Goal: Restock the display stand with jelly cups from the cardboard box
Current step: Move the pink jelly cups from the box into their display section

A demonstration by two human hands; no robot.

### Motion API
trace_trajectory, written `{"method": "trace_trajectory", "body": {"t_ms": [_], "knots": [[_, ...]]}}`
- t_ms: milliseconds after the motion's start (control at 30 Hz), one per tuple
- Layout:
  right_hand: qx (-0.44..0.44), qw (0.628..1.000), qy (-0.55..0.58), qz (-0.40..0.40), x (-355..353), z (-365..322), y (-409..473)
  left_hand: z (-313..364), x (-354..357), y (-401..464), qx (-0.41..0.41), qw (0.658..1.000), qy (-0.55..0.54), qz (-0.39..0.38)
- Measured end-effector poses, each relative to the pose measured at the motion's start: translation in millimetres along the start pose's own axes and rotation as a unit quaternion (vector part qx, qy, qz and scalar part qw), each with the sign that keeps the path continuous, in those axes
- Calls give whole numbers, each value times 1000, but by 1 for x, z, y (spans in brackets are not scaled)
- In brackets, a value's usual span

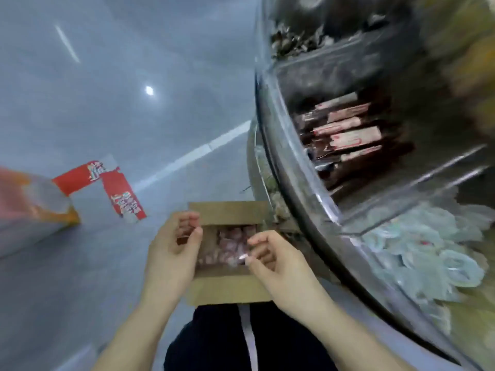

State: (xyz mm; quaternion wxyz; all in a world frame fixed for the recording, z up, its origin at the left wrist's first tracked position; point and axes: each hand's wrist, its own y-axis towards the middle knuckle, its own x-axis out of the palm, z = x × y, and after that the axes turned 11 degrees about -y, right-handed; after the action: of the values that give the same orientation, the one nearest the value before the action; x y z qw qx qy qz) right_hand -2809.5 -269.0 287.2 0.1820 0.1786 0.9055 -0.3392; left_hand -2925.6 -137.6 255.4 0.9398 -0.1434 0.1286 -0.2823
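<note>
- The cardboard box (227, 287) sits open on the grey floor (80, 263), right in front of the person's dark trousers (214, 341), with one flap folded toward the person and another folded away.
- Inside the box lies a heap of pinkish jelly cups (227, 247); blur hides their details.
- The left hand (171, 250) hovers over the left edge of the box, palm turned inward, its fingers (187, 223) curled loosely with the thumb close to them; whether it holds a cup cannot be told.
- The right hand (278, 266) reaches over the right side of the opening, its fingers (257, 241) bent and drawn narrow just above the cups; something pale shows at the fingertips, yet a real hold cannot be made out.
- The display stand (302, 199) curves along the right side, touching or just beside the right edge of the box, with clear walls dividing it into compartments.
- One compartment holds dark brown and pink wrapped bars (345, 135); the one nearer the person holds pale bluish-white packets (428, 253); the one farther away holds small dark wrapped sweets (294, 41).
- On the floor to the left, well apart from the box, lie a red and white printed carton (120, 191) and an orange and white package (29, 207).
</note>
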Motion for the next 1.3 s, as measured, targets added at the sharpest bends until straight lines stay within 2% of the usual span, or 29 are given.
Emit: {"method": "trace_trajectory", "body": {"t_ms": [100,200,267,367,467,533,600,700,767,833,867,933,1000,1033,1100,1200,1300], "knots": [[108,986,-101,-76,81,96,69,-129,-12,18,-101,993,58,-19],[167,956,-202,-135,143,184,134,-244,0,38,-201,971,101,-75],[173,932,-268,-170,174,233,172,-308,12,56,-259,950,138,-109],[129,895,-383,-189,208,296,229,-385,32,93,-312,918,193,-150],[88,854,-461,-226,232,346,267,-436,63,134,-289,921,206,-161],[64,816,-515,-255,242,370,280,-462,87,154,-236,917,242,-211],[20,785,-568,-245,248,384,283,-483,107,163,-171,892,315,-274],[-36,775,-595,-208,250,391,284,-500,119,165,-103,864,419,-259],[10,800,-564,-207,243,385,282,-497,121,163,-102,860,439,-239],[87,850,-486,-186,231,369,273,-478,113,153,-148,864,426,-221],[116,882,-424,-168,224,358,265,-464,106,145,-173,878,399,-199],[154,945,-261,-126,208,326,243,-428,87,128,-212,917,300,-154],[156,977,-115,-83,190,280,214,-378,64,106,-247,955,105,-125],[139,986,-70,-64,179,253,198,-348,52,95,-246,963,17,-110],[90,995,-8,-34,151,191,164,-281,28,73,-212,972,-63,-83],[19,997,76,-6,103,96,110,-172,-2,44,-142,982,-107,-59],[-42,982,182,5,55,10,52,-62,-25,18,-46,989,-120,-76]]}}
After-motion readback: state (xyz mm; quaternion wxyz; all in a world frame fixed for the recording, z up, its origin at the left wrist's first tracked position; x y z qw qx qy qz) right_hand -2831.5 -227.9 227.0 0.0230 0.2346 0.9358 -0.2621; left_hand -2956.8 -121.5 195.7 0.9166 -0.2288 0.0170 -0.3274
